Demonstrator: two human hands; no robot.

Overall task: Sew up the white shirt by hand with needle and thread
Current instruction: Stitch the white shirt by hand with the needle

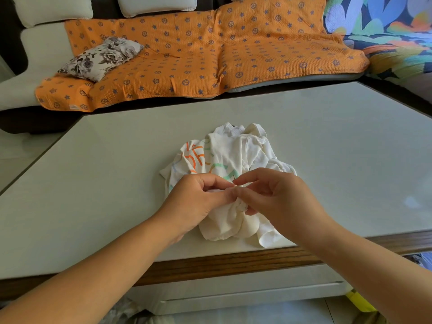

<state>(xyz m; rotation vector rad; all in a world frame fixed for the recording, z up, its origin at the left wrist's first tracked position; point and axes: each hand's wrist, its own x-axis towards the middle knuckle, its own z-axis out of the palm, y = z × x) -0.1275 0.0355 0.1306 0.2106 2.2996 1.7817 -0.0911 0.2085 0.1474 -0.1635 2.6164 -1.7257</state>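
On table (93, 195), L hand (196, 202) & R hand (278, 195) pinch bunched white shirt (233, 155).

A home living room: sofa (32, 43) with orange cover (198, 54), coffee table (105, 171).

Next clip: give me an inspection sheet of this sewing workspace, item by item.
Surface: pale glossy table with a wooden front edge.
Job's things: white shirt crumpled near the front edge, coloured print showing; needle and thread too small to tell.
Clutter: nothing seen.
Grips: left hand pinches a shirt fold; right hand pinches at the same fold.
Cables: nothing seen.
Surroundings: sofa behind the table, orange patterned cover over it, floral cushion on the cover.
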